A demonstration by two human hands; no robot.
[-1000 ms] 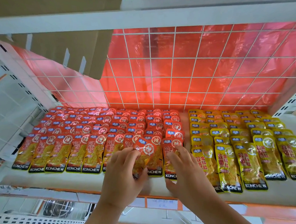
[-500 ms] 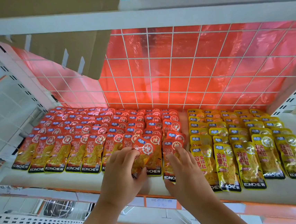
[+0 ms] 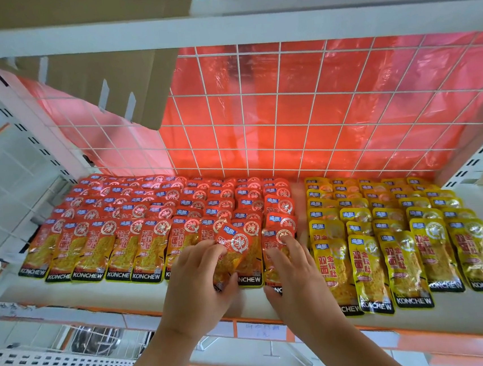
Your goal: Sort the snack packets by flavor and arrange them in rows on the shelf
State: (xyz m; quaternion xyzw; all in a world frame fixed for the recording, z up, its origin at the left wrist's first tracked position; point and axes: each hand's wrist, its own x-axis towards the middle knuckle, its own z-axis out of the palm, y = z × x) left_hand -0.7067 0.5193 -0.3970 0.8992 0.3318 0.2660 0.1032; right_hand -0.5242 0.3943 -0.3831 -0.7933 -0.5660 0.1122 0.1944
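My left grip point(image 3: 197, 284) is curled round a tilted red packet point(image 3: 239, 249) at the shelf point(image 3: 112, 295) front. My right grip point(image 3: 299, 274) rests flat-fingered on the next red packet point(image 3: 272, 243), not clutching it. Further back, red rows point(image 3: 149, 221) sit left, yellow rows point(image 3: 400, 220) right, with a wire grid point(image 3: 316, 116) behind.

Small shifts at both hands

The right hand point(image 3: 296, 278) has slid its straight fingers a little farther up the red packet point(image 3: 279, 238) beneath it. The tilted red packet point(image 3: 238, 251) pinched in the left hand point(image 3: 197, 284) has edged toward the right hand and now hides the first letter of the label on the neighbouring packet point(image 3: 253, 270) between the two hands.
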